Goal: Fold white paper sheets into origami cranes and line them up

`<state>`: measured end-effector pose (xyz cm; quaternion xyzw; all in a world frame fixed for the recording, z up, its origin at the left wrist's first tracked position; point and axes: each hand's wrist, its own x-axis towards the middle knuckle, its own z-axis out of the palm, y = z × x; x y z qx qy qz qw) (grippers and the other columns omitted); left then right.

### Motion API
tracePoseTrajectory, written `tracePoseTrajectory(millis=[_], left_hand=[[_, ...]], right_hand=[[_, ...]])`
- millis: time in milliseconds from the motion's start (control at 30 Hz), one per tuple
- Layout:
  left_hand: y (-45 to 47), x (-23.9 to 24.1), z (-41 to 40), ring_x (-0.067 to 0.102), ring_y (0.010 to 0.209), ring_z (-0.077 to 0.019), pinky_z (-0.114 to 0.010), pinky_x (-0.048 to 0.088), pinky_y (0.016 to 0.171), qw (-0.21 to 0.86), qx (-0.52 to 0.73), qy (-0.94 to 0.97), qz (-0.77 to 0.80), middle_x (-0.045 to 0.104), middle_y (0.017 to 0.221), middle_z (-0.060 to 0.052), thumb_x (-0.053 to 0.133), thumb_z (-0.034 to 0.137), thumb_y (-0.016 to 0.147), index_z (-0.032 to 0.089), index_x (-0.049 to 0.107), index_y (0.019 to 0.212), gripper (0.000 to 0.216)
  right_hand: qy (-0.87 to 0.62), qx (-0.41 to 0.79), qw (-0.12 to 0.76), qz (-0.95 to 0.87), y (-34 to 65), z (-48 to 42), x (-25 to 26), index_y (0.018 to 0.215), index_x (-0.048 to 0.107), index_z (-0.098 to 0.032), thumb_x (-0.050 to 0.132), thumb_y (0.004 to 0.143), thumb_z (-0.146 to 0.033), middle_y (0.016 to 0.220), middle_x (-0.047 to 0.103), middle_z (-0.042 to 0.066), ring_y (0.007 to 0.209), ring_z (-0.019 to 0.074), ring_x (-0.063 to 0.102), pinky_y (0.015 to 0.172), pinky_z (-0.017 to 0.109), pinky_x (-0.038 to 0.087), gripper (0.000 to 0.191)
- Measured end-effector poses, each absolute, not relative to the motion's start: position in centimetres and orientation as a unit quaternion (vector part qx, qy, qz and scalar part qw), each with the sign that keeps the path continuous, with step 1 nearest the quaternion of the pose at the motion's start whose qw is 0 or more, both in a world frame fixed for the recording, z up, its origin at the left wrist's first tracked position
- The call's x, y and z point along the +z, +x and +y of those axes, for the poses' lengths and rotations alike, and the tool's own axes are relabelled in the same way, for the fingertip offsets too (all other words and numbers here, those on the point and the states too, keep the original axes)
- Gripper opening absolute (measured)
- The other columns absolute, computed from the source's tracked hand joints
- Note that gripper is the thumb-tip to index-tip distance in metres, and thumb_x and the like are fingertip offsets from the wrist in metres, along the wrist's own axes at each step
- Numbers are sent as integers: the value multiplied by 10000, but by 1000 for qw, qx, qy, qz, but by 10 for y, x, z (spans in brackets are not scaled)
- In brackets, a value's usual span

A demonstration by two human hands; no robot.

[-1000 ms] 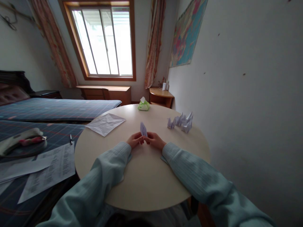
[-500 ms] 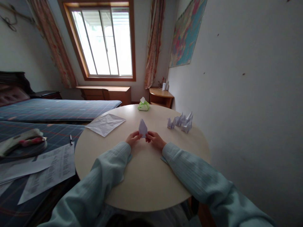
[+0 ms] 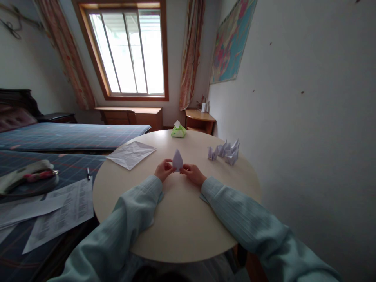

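A small folded paper (image 3: 177, 159), white and pointed at its top, is held upright between my hands over the round table (image 3: 182, 219). My left hand (image 3: 165, 170) pinches its lower left edge. On the opposite side, my right hand (image 3: 192, 172) grips the lower right corner between thumb and fingers. Several folded paper figures (image 3: 227, 151) with pointed tips stand in a group to the right. Left of my hands lies a creased square sheet (image 3: 131, 154), opened out flat.
A green tissue pack (image 3: 178, 130) sits at the table's far edge. To the left, a bed (image 3: 73, 164) carries printed sheets (image 3: 63, 213), a pen (image 3: 88, 173) and a pale bag-like item (image 3: 28, 176). A white wall (image 3: 308, 137) rises close on the right.
My left hand has shifted slightly left and up, its fingers lifting a little behind the folded paper. The paper and my right hand have barely moved.
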<state>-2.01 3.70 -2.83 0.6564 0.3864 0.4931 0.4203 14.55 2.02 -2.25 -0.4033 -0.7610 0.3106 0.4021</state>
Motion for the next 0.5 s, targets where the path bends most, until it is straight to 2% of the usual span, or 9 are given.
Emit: tracePoseTrajectory(millis=[100, 200, 333, 500], left_hand=[[-19, -29, 34, 449, 473, -67, -190, 356, 472, 372, 457, 695, 411, 485, 507, 55, 622, 300, 549, 141, 502, 656, 226], [-17, -33, 32, 436, 479, -67, -182, 347, 461, 332, 440, 714, 431, 478, 504, 52, 599, 271, 566, 142, 498, 589, 165], [-16, -38, 34, 468, 535, -90, -194, 369, 491, 330, 436, 726, 417, 516, 546, 30, 591, 290, 584, 140, 531, 627, 168], [-20, -31, 35, 435, 500, -87, -205, 353, 489, 329, 441, 718, 426, 470, 479, 42, 614, 313, 548, 131, 502, 529, 215]], right_hand=[[-423, 255, 413, -765, 146, 22, -24, 670, 569, -127, 512, 676, -287, 647, 575, 9, 580, 97, 484, 543, 205, 379, 170], [-428, 232, 409, -772, 148, 24, -24, 672, 581, -131, 541, 659, -264, 628, 576, 5, 577, 98, 485, 554, 208, 383, 140], [-413, 236, 398, -785, 149, 23, -22, 664, 587, -142, 537, 671, -264, 609, 576, 0, 574, 101, 487, 556, 212, 382, 132], [-405, 228, 406, -787, 146, 20, -22, 644, 567, -142, 543, 668, -280, 595, 564, -1, 567, 103, 482, 544, 211, 378, 143]])
